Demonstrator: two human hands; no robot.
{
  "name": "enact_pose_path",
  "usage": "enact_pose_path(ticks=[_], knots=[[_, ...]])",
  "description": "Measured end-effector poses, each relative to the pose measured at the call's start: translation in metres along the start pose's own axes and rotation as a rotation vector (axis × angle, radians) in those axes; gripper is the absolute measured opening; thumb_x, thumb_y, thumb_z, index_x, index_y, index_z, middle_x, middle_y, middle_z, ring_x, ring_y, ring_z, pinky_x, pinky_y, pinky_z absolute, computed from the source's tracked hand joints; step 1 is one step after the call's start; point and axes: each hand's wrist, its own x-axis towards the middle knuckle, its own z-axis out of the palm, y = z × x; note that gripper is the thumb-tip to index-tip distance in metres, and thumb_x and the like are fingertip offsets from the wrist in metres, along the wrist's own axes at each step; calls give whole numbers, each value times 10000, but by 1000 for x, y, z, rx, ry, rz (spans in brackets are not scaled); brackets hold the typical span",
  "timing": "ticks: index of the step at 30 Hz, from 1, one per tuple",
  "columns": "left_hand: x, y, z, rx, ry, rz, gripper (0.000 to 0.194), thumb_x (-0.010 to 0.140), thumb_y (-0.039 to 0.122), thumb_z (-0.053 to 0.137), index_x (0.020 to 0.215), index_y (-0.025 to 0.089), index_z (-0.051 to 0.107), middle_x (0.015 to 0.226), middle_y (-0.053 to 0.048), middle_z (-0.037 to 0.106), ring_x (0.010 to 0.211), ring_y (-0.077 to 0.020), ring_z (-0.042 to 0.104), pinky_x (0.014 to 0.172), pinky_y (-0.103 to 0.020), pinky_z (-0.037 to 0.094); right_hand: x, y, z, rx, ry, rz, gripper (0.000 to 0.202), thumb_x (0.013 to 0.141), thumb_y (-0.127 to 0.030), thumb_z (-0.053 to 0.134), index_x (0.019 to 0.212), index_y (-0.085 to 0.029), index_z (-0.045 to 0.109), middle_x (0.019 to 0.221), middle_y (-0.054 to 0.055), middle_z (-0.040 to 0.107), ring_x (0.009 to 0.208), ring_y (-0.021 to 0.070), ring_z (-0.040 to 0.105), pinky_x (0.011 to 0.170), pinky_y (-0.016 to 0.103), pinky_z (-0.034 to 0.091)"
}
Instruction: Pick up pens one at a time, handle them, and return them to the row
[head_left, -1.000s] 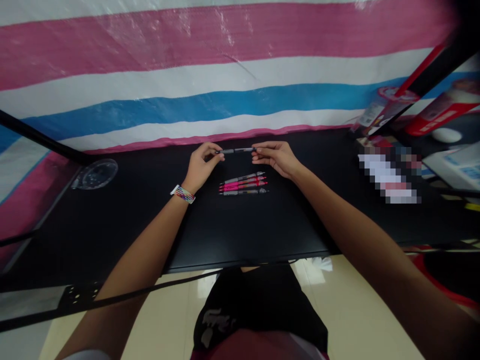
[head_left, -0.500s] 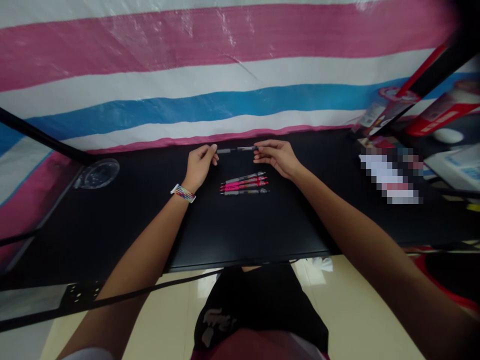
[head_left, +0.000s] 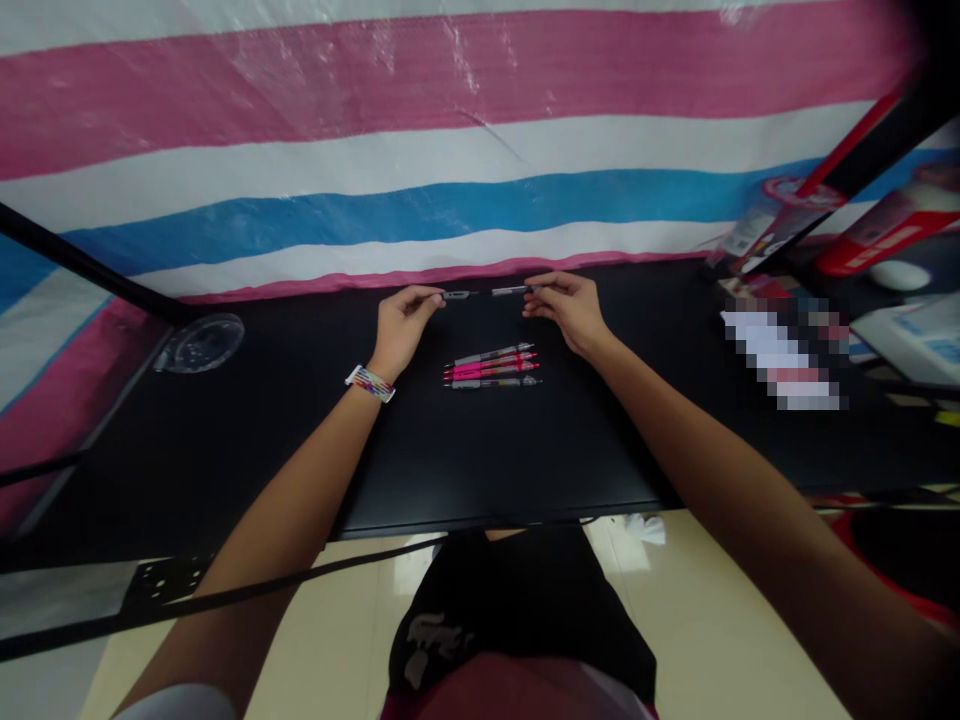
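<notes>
Both hands hold one grey and black pen (head_left: 487, 293) level above the black table (head_left: 487, 450), close to the striped wall. My left hand (head_left: 401, 325) pinches its left end and my right hand (head_left: 570, 308) pinches its right end. The pen looks stretched, with a thin dark gap near its middle. Just below it, a row of several pens (head_left: 491, 366) lies side by side on the table, grey ones outside and pink ones between. A striped band (head_left: 367, 383) is on my left wrist.
A clear round plastic lid (head_left: 199, 343) lies at the table's far left. Red boxes and packages (head_left: 862, 230) and papers crowd the right side. A black cable (head_left: 225, 600) runs across below the table's front edge. A pink, white and blue striped sheet (head_left: 450, 150) backs the table.
My hands have moved a little apart and farther from me, and the pen between them looks longer than before. The row of pens on the table has not moved.
</notes>
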Motion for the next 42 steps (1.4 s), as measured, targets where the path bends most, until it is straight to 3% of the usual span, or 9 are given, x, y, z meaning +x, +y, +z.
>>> enact_pose_path(ticks=[6,10,16,21,26,30,34,37,42], knots=[[-4,7,2,224,-80,73,538,1128,558,542,700,238,607,665,-9,605,649,-168,569,730,-338,502,-8,-5,6,-15,-151,62,353,789,-358,953,1066,-166,848,964,111,831,860,235,798,929,442,697],[-4,9,4,103,-119,79,191,995,431,781,988,244,744,959,-46,771,914,-203,730,853,-339,567,-5,-6,4,32,-126,80,312,767,-322,954,1013,-156,860,877,95,829,789,220,787,859,411,699],[-5,9,6,-5,-139,-8,343,1124,519,588,1253,244,746,803,-7,725,740,-172,749,856,-348,589,-6,-7,5,25,-135,88,337,768,-329,962,1032,-146,860,890,98,834,784,212,785,852,402,699],[-5,6,5,33,-127,85,641,891,393,909,1464,301,638,1177,-81,820,1125,-253,781,969,-385,588,-5,-7,4,32,-131,85,299,801,-307,933,1048,-156,861,922,96,836,805,208,788,879,403,697],[-4,8,5,26,-109,16,348,1127,454,581,1386,255,702,769,-16,763,812,-203,774,966,-404,582,-5,-5,3,54,-143,77,301,786,-319,950,1034,-169,869,919,92,842,809,213,793,861,399,699],[-4,9,6,34,-108,88,616,906,331,876,1474,296,641,1170,-82,841,1129,-261,790,1015,-419,577,-5,-5,3,38,-137,76,326,782,-349,963,1041,-173,871,924,88,843,812,212,794,882,406,702],[-5,10,6,69,-111,23,266,1051,461,712,1203,253,782,1019,-80,848,1004,-253,799,984,-425,577,-6,-6,4,33,-132,87,327,780,-342,953,1050,-175,872,935,88,844,808,208,796,879,396,701],[-5,10,6,140,-132,-10,481,1133,530,546,838,237,789,807,-64,798,819,-225,759,922,-409,569,-6,-8,4,41,-140,85,317,770,-339,954,1032,-180,875,927,84,845,797,208,799,866,391,698],[-6,11,5,152,-107,71,206,1018,441,742,981,265,844,949,-50,852,953,-250,758,941,-402,569,-6,-9,5,41,-125,98,250,762,-315,929,962,-177,872,843,75,817,738,206,768,820,397,686]])
